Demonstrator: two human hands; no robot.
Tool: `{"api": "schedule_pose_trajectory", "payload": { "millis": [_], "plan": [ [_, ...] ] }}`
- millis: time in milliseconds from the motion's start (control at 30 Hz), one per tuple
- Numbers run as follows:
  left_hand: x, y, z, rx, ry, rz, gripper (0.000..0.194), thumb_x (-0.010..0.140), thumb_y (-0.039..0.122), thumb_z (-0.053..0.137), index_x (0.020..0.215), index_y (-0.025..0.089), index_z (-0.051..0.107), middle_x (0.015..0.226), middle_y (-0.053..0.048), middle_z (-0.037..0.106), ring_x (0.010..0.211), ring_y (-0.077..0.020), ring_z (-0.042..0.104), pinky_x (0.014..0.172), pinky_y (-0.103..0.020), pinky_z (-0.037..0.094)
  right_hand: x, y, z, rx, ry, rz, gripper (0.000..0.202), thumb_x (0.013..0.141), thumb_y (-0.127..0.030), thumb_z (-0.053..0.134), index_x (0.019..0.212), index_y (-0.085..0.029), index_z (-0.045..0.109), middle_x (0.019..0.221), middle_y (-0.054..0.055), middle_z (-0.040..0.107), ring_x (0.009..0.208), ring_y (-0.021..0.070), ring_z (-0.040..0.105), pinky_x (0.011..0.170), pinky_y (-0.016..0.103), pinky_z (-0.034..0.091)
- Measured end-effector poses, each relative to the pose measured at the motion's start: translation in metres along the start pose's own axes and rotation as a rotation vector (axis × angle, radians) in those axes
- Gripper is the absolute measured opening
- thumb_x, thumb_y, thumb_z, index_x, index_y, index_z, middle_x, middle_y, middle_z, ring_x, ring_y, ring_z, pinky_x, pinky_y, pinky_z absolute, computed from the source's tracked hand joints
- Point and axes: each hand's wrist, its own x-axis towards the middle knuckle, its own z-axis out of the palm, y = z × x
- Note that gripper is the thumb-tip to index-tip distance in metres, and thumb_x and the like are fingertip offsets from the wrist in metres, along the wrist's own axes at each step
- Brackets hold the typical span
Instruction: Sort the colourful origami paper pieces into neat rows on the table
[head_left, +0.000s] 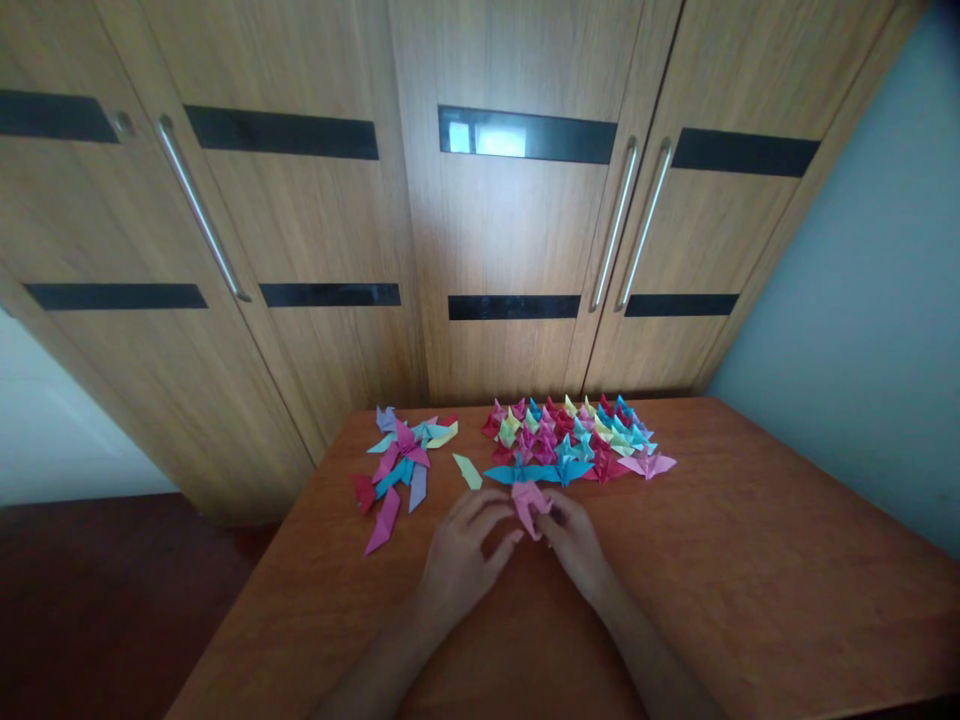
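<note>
A pink origami crane [529,506], partly folded, is between my hands just above the near side of the table. My left hand [463,550] has its fingertips on the crane's left edge, while the thumb sits lower and a little apart. On the other side, my right hand [576,545] pinches the crane's right part; some of its fingers are hidden. Just beyond stand two blue origami cranes [538,472] with wings spread, their tips close together. A pale yellow folded strip [468,471] lies past my left fingers.
Several rows of colourful paper cranes [574,432] fill the table's far middle. A loose pile of folded paper pieces [405,450] lies to the left, with a magenta piece [383,522] nearest me. The brown table [720,600] meets a wooden wardrobe [502,230] behind.
</note>
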Motion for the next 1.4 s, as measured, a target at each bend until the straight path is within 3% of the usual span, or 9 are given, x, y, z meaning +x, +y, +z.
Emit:
{"api": "schedule_pose_trajectory", "payload": {
  "millis": [100, 233, 367, 467, 633, 833, 967, 1200, 1400],
  "plan": [
    [-0.003, -0.008, -0.004, -0.069, 0.091, -0.121, 0.023, 0.081, 0.031, 0.06, 0.103, 0.026, 0.06, 0.116, -0.007, 0.059, 0.109, -0.0238, 0.054, 0.094, -0.04, 0.043, 0.001, 0.004, -0.003, -0.032, 0.029, 0.017, 0.033, 0.084, -0.048, 0.048, 0.07, -0.019, 0.054, 0.061, -0.002, 0.054, 0.053, 0.0113, 0.049, 0.049, 0.022, 0.039],
    [-0.003, -0.022, -0.007, -0.226, 0.123, -0.337, 0.035, 0.08, 0.035, 0.06, 0.113, 0.022, 0.053, 0.109, -0.007, 0.061, 0.098, -0.022, 0.058, 0.081, -0.034, 0.049, -0.001, 0.002, -0.001, -0.126, -0.083, 0.003, 0.027, 0.084, -0.04, 0.047, 0.07, -0.018, 0.057, 0.062, -0.001, 0.054, 0.056, 0.0119, 0.049, 0.052, 0.021, 0.037],
    [-0.001, -0.03, -0.004, -0.415, -0.005, -0.403, 0.023, 0.082, 0.035, 0.057, 0.099, 0.019, 0.06, 0.09, -0.004, 0.065, 0.082, -0.0192, 0.061, 0.074, -0.03, 0.048, -0.006, -0.004, 0.002, -0.189, -0.189, 0.003, 0.024, 0.082, -0.034, 0.049, 0.066, -0.018, 0.056, 0.06, -0.002, 0.054, 0.058, 0.0112, 0.049, 0.054, 0.02, 0.035],
    [0.0, -0.031, -0.005, -0.566, -0.124, -0.449, 0.018, 0.081, 0.035, 0.058, 0.083, 0.017, 0.063, 0.077, -0.002, 0.065, 0.071, -0.0164, 0.059, 0.066, -0.026, 0.045, -0.008, -0.006, 0.001, -0.111, -0.241, 0.029, 0.025, 0.082, -0.035, 0.051, 0.066, -0.017, 0.057, 0.062, -0.001, 0.056, 0.059, 0.0115, 0.05, 0.055, 0.02, 0.037],
    [-0.002, -0.03, -0.01, -0.828, -0.327, -0.49, 0.018, 0.077, 0.034, 0.063, 0.079, 0.016, 0.061, 0.073, -0.002, 0.064, 0.067, -0.0131, 0.057, 0.061, -0.023, 0.042, -0.006, -0.005, -0.003, 0.022, -0.207, 0.081, 0.03, 0.08, -0.045, 0.054, 0.069, -0.017, 0.058, 0.06, -0.002, 0.054, 0.056, 0.011, 0.049, 0.053, 0.021, 0.038],
    [-0.002, -0.027, -0.007, -0.83, -0.392, -0.505, 0.022, 0.078, 0.035, 0.063, 0.072, 0.014, 0.061, 0.067, 0.001, 0.06, 0.061, -0.011, 0.053, 0.059, -0.022, 0.04, -0.008, -0.006, -0.005, 0.142, -0.266, 0.141, 0.032, 0.079, -0.047, 0.059, 0.071, -0.016, 0.06, 0.061, -0.002, 0.054, 0.056, 0.0099, 0.048, 0.053, 0.021, 0.037],
    [-0.004, -0.027, -0.006, -0.888, -0.399, -0.533, 0.026, 0.079, 0.039, 0.063, 0.076, 0.013, 0.064, 0.071, -0.001, 0.063, 0.065, -0.0125, 0.055, 0.062, -0.023, 0.041, -0.009, -0.004, -0.006, 0.281, -0.317, 0.159, 0.03, 0.079, -0.044, 0.062, 0.071, -0.015, 0.062, 0.063, -0.001, 0.057, 0.057, 0.0096, 0.048, 0.055, 0.021, 0.036],
    [-0.007, -0.024, -0.008, -1.151, -0.329, -0.604, 0.025, 0.08, 0.037, 0.065, 0.081, 0.012, 0.064, 0.075, -0.005, 0.065, 0.066, -0.0109, 0.055, 0.061, -0.021, 0.038, -0.009, -0.001, -0.007, 0.596, -0.288, 0.265, 0.026, 0.078, -0.041, 0.066, 0.077, -0.015, 0.062, 0.062, -0.001, 0.054, 0.054, 0.0076, 0.044, 0.051, 0.02, 0.031],
    [-0.007, -0.024, -0.008, -1.338, -0.273, -0.657, 0.021, 0.077, 0.032, 0.068, 0.082, 0.011, 0.065, 0.077, -0.006, 0.064, 0.066, -0.0103, 0.055, 0.062, -0.021, 0.039, -0.009, 0.0, -0.014, 0.769, -0.201, 0.264, 0.025, 0.075, -0.038, 0.07, 0.069, -0.017, 0.056, 0.059, -0.004, 0.047, 0.053, 0.0073, 0.04, 0.051, 0.02, 0.031]
  ]
}}
